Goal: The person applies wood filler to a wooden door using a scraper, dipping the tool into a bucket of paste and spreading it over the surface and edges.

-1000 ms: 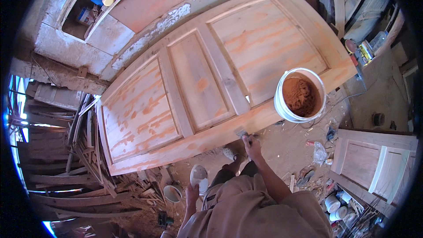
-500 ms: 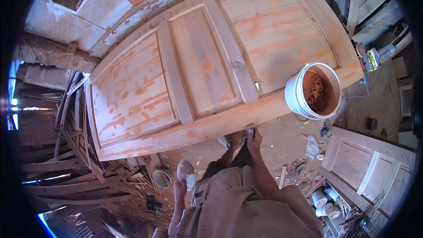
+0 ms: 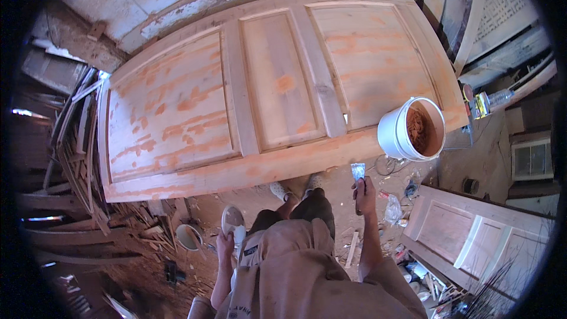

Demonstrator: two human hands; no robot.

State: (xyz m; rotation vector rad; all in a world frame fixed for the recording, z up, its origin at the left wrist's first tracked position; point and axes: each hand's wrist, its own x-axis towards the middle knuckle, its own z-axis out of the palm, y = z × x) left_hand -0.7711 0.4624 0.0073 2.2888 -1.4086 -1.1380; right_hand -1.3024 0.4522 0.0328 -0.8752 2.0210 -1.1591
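At the far left, a loose stack of wooden strips (image 3: 82, 142), leaning and lying at many angles, dim toward the rim. Next to it, starting near that stack and stretching across the middle to the right, a big panelled wooden door (image 3: 283, 115), laid flat in front of the person. Streaked across its left panel with many orange-brown smears (image 3: 189, 104); marked more lightly on the narrow middle panel and in longer bands on the right one. Below the door's left part, on the littered floor, an open round container (image 3: 189, 237) with a stick-like piece at it. Just right of that, the left hand (image 3: 225, 243), closed on a small white tub (image 3: 234, 218), held near the body and apart from the door; too small to tell each finger. Then two shoes (image 3: 295, 188) at the door's near edge. Farther right, the right hand (image 3: 364, 196), fingers wrapped around the handle of a scraper (image 3: 358, 171), blade up, just beside the door's near edge; cannot tell whether touching. Beyond, a crumpled clear bag (image 3: 394, 208) on the floor; above it, at the door's near right corner, a white bucket (image 3: 393, 136) with orange-brown filler (image 3: 417, 131) inside. At lower right, a smaller panelled wooden piece (image 3: 446, 224), slanted; higher up, a clear bottle (image 3: 502, 97).
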